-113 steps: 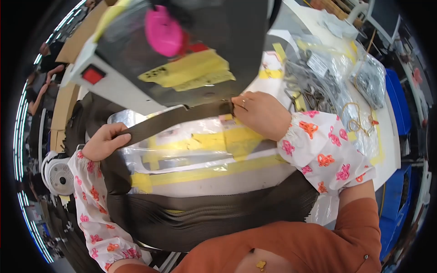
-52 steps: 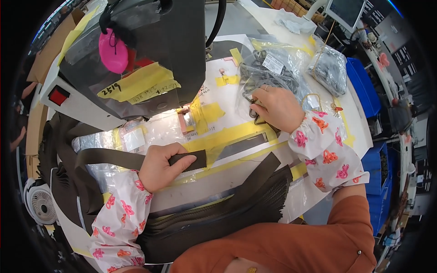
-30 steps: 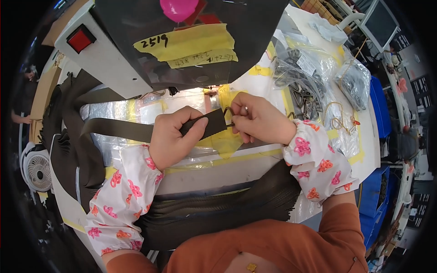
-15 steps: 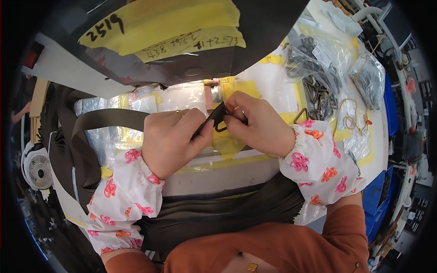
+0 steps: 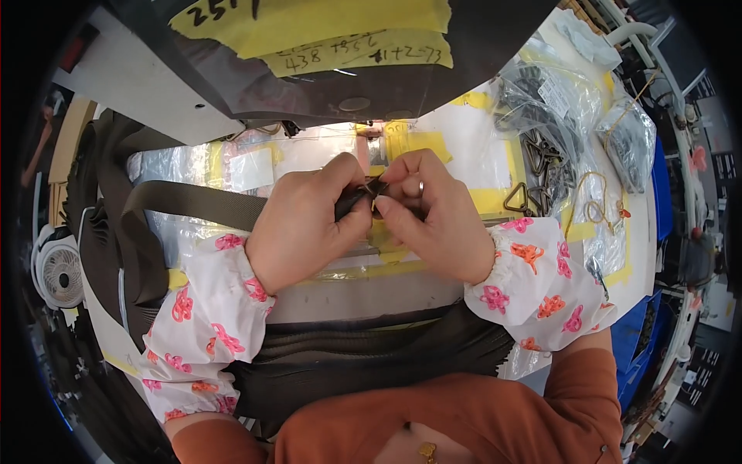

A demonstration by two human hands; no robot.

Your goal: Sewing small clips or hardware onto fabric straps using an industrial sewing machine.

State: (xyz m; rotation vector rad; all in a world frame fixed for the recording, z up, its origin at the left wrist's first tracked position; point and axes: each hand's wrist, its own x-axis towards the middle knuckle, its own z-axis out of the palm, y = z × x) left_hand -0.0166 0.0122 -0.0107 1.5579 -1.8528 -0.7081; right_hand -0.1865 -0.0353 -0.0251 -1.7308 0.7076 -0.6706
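Observation:
My left hand point(image 5: 309, 220) pinches the end of a dark olive webbing strap point(image 5: 193, 203) that runs off to the left. My right hand point(image 5: 433, 213) meets it fingertip to fingertip and grips the same strap end together with a small dark metal piece, mostly hidden by the fingers. Both hands work just in front of the sewing machine's head point(image 5: 325, 69), over the plastic-covered table point(image 5: 325, 290) marked with yellow tape.
A heap of dark webbing point(image 5: 116, 232) lies at the left and more crosses my lap point(image 5: 363, 359). Clear bags of metal rings and buckles point(image 5: 556, 116) sit at the right, with a loose triangular ring point(image 5: 519, 199). A small white fan point(image 5: 62, 272) stands at far left.
My right hand came back from the bags of hardware at the right to the strap end. Both hands then closed together on it, and my head moved nearer to the work.

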